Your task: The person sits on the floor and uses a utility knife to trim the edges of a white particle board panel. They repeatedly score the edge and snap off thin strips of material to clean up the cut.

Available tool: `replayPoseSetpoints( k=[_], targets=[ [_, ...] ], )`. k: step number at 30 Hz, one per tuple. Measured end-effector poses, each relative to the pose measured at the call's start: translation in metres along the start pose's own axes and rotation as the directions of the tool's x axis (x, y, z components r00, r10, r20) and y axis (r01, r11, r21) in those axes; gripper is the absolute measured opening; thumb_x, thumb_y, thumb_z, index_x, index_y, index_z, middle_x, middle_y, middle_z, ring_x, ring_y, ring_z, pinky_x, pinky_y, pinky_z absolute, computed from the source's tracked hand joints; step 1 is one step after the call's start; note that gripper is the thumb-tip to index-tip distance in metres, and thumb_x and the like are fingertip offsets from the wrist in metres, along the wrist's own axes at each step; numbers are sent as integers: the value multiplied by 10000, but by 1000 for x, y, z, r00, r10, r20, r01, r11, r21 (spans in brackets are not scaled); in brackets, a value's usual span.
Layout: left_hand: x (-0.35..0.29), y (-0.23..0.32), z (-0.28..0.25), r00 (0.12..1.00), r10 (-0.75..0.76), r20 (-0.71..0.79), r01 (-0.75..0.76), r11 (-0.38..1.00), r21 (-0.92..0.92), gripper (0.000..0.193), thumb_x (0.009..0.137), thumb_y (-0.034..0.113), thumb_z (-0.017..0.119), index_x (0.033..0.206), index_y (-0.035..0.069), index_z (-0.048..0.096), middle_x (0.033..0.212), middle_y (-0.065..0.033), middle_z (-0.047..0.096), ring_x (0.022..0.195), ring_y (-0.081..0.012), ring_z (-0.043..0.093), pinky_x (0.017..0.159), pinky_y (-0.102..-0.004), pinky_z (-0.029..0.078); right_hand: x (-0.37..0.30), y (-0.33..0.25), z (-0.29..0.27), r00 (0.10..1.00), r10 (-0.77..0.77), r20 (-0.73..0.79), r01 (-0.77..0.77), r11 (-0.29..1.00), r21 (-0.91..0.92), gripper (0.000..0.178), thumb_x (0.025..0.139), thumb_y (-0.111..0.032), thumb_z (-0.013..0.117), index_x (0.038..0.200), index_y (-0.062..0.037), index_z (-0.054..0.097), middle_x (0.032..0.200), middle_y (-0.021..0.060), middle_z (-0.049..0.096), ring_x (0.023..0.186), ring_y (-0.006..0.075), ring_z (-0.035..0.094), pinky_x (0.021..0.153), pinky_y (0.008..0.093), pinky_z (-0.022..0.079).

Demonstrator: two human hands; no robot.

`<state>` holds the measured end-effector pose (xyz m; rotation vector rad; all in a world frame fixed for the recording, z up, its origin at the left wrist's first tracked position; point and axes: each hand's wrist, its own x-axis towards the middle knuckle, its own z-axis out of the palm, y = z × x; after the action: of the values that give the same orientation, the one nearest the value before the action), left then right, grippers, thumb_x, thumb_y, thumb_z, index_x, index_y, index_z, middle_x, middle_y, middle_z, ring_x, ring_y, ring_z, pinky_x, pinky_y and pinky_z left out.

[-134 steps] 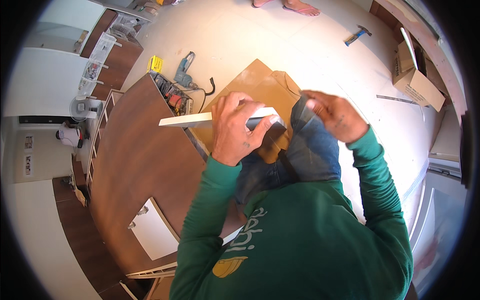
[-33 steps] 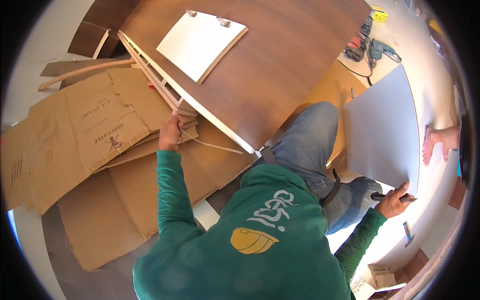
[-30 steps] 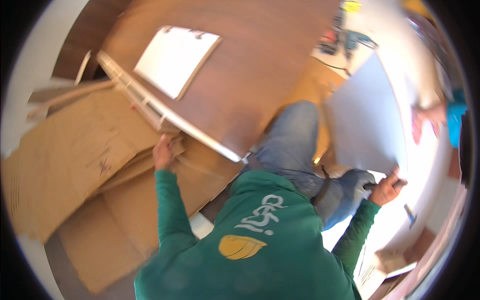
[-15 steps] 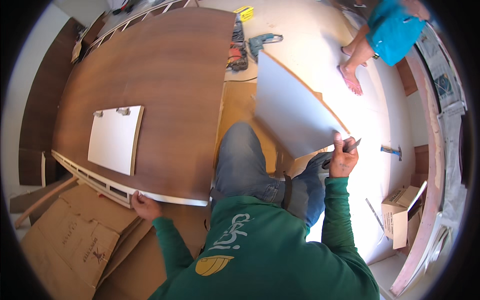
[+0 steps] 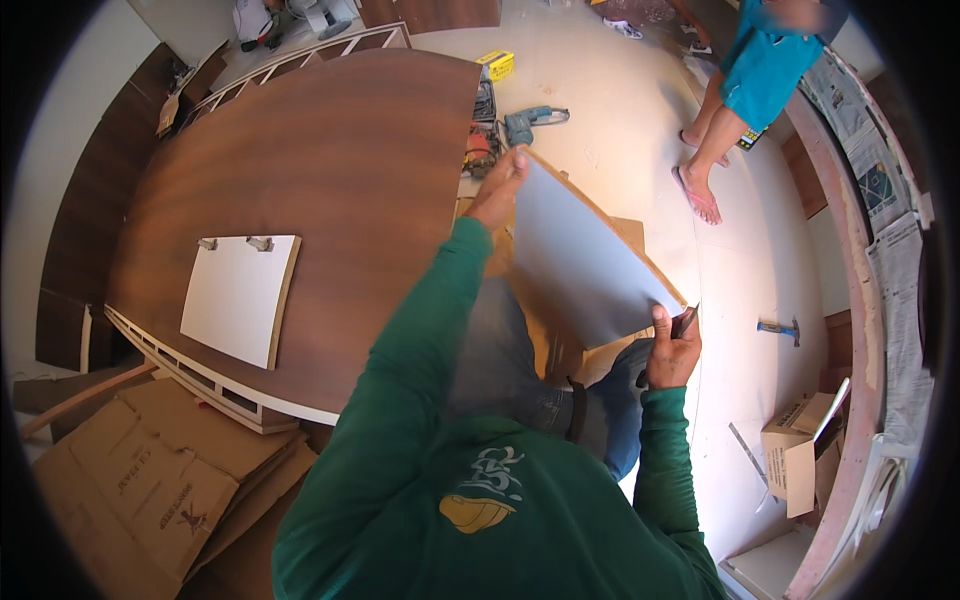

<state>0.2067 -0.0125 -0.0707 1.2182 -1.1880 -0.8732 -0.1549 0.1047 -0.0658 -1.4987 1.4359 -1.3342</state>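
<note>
A white board (image 5: 590,255) with a bare brown edge is held tilted in front of me, above my knees. My left hand (image 5: 500,188) grips its far-left corner. At the near-right corner my right hand (image 5: 673,350) is closed on the board, its thumb on the white face. A thin dark blade-like strip (image 5: 687,320) also sticks out of my right hand; its exact kind is hard to tell. To the left, a smaller white panel (image 5: 240,300) with two metal hinges (image 5: 259,243) lies on a large brown wood-grain panel (image 5: 330,190).
Beyond the board lie a teal power tool (image 5: 530,122), red tools (image 5: 480,150) and a yellow box (image 5: 497,64). A person in teal shorts (image 5: 768,75) stands at far right. A hammer (image 5: 780,330) and open carton (image 5: 800,455) are at right; flattened cardboard (image 5: 140,480) lies at near left.
My left hand has left the brown panel's near edge and reached across to grip the white board's far corner. My right hand keeps its hold on the near corner.
</note>
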Motion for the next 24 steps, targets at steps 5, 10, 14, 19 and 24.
replayPoseSetpoints(
  k=[5,10,14,19,24],
  targets=[
    [-11,33,45,966,-226,-127,193,955,-226,1001,1030,720,599,1629,-56,396,1611,-224,501,1529,-315,426,1281,-414,298,2,-10,5,999,-28,-44,33,993,118,364,1025,-243,817,917,-56,523,821,-44,438,776,74,398,697,253,394],
    [-4,28,43,908,-331,-255,290,939,-186,689,943,509,760,1416,22,636,1341,-120,693,1212,-245,630,1044,-392,477,-32,-1,-7,990,82,116,-103,975,198,351,958,-134,880,979,-76,534,850,-57,494,778,56,443,712,226,418],
    [-23,50,17,842,-532,-84,519,843,-141,367,893,368,788,1147,112,728,1058,-19,738,957,-165,682,836,-346,537,-53,-10,6,987,65,144,-89,982,167,287,942,-103,881,1125,-19,677,856,-65,521,764,48,452,686,210,410],
    [-40,54,-12,812,-580,-71,568,812,-135,323,900,349,752,1120,119,695,1021,-33,715,902,-179,699,845,-358,589,-76,-19,13,983,-5,185,-16,993,117,267,898,-140,915,1056,-4,746,830,-34,541,726,54,475,637,238,420],
    [-30,104,8,879,-452,-153,465,883,65,313,890,244,770,1123,51,692,1000,-72,720,874,-185,711,761,-350,592,-101,-27,22,981,-128,147,119,990,68,333,827,-100,944,1082,-21,745,826,24,577,689,95,518,613,270,439]
  ],
)
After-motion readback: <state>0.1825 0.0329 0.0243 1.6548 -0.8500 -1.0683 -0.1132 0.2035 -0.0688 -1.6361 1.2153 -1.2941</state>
